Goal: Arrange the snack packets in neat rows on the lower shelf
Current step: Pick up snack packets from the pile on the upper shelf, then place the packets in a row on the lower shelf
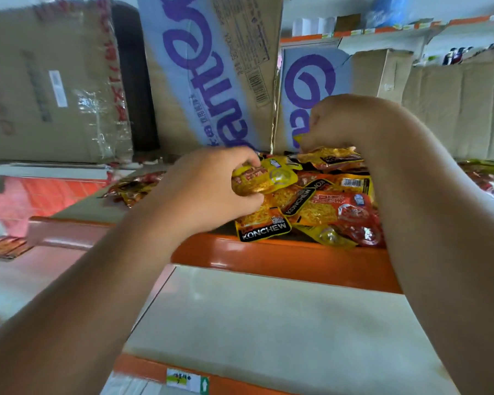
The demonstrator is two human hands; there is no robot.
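Though both hands are already in among the stock, the sorting looks barely begun from where I stand. The snack packets (325,206) lie in a loose heap on the lower shelf (268,260), just behind its orange front lip. They overlap at all angles, some face up, one showing its barcode, and nothing in that heap reads as a row. The left hand (211,189) has its fingers and thumb curled round a yellow packet (268,178) at the heap's left edge, gripping it so that it bends a little. The right hand (351,124) hangs over the back of the heap with its fingers bunched downwards. They seem to pinch the edge of the top packet (331,159), though the fingertips are partly hidden. More packets (137,186) lie scattered off to the left on the same level, and another blurred lot (491,181) sits to the right. Tall cardboard boxes (211,67) stand close behind the heap, so I judge the room for rows is tight. By my reckoning nearly all of the job is left: pull the heap apart, turn the packets one way and line them up
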